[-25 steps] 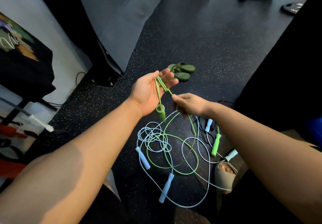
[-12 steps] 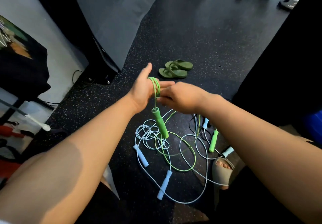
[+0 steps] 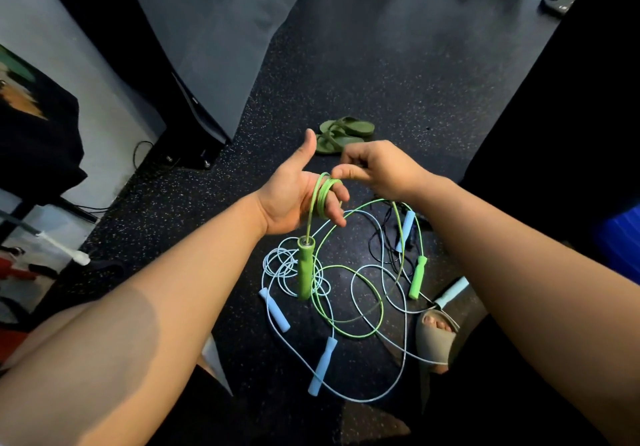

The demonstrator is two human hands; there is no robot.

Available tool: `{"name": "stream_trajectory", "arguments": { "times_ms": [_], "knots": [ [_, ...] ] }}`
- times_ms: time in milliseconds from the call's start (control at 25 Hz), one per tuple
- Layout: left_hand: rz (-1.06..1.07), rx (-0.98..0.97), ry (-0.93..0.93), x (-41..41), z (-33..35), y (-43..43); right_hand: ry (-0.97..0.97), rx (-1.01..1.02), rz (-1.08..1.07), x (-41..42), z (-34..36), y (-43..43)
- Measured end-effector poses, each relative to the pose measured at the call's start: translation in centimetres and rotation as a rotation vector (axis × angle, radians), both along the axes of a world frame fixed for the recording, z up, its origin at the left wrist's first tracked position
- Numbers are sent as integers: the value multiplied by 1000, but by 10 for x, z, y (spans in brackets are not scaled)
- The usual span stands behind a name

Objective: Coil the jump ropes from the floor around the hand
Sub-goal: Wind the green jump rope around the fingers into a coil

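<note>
The fingers [image 3: 334, 203] of the left hand [image 3: 294, 199] have several loops of the green rope [image 3: 322, 197] wrapped around them, with the thumb sticking up. Half a second ago the right hand [image 3: 377, 170] was pressed close over those fingers; now it has lifted up and to the right, pinching the green rope between thumb and fingers. One green handle [image 3: 305, 269] hangs down from the left hand, and it looks lower and closer than before. The rest of the green rope lies in loops on the floor [image 3: 398, 74], mixed with the blue ropes [image 3: 346, 307], as before. Green sandals [image 3: 343, 132] sit farther away.
</note>
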State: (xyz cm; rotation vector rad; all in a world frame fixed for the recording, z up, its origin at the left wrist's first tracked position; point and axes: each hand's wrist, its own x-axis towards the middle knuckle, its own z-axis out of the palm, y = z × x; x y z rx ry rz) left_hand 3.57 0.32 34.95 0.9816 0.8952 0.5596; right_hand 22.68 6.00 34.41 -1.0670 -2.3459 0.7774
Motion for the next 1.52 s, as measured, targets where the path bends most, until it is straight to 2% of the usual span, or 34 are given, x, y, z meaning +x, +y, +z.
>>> {"name": "stream_trajectory", "arguments": {
  "times_ms": [240, 400, 480, 560, 640, 760, 880, 1040, 1160, 1280, 1400, 1520],
  "knots": [
    [275, -79, -407, -6, 4, 1, 44, -306, -143, -8, -30, 3],
    [410, -14, -532, -14, 11, 6, -5, -510, -106, -18, -44, -4],
    [459, 12, -537, -19, 12, 10, -88, -539, -51, -23, -44, -7],
    [486, 62, -451, -24, 10, 15, -213, -466, 17, -27, -35, -12],
    [503, 114, -335, -25, 7, 18, -342, -304, 79, -32, -21, -17],
    [509, 122, -112, -18, 0, 20, -396, -105, 122, -39, -3, -24],
    [296, 177, 191, -10, -11, 20, -375, 74, 149, -39, 4, -23],
    [5, 130, 364, -11, -22, 21, -296, 1, 141, -24, 14, -17],
    [-228, 104, 406, -14, -17, 15, -154, -108, 113, -12, 19, -13],
    [-251, 51, 277, -8, 0, 3, -33, -131, 57, -5, 13, -6],
    [-93, 7, 66, -6, 7, 4, 111, -165, -5, -2, 2, 0],
    [38, -44, -156, -10, 7, 5, 159, -199, -91, -2, -9, 3]
  ]
}}
